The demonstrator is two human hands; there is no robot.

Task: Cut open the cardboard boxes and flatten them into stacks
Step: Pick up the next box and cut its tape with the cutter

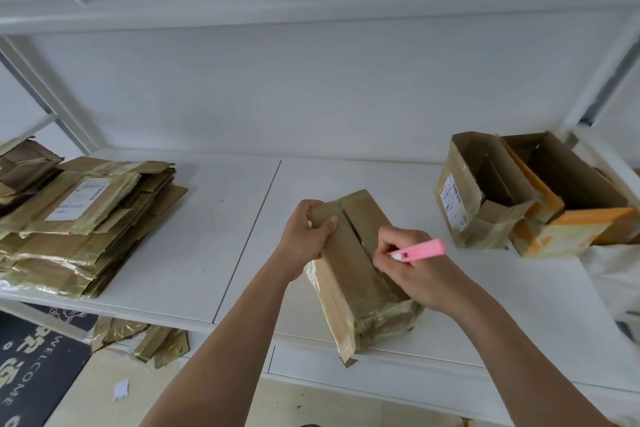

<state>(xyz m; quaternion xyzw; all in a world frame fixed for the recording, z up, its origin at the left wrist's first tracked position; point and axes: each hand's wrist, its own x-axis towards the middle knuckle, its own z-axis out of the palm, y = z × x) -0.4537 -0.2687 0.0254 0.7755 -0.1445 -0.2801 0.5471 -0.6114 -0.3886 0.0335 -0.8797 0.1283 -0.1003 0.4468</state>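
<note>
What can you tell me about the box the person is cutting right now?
The box is brown cardboard, oblong, wrapped in shiny clear tape. It lies tilted on the white table, its near end at the table's front edge. A dark seam between two flaps runs along its top. The left hand grips its far end, thumb on top; the right hand holds a pink cutter at the seam.

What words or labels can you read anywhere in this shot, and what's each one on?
"WELCOME": on the dark floor mat at lower left; the large pale characters beside the word are cut off and unreadable.
White shipping label on top of the flattened cardboard stack: print too small and blurred to read.
White shipping label with a red corner on the side of the open box at right: too small to read.
</note>
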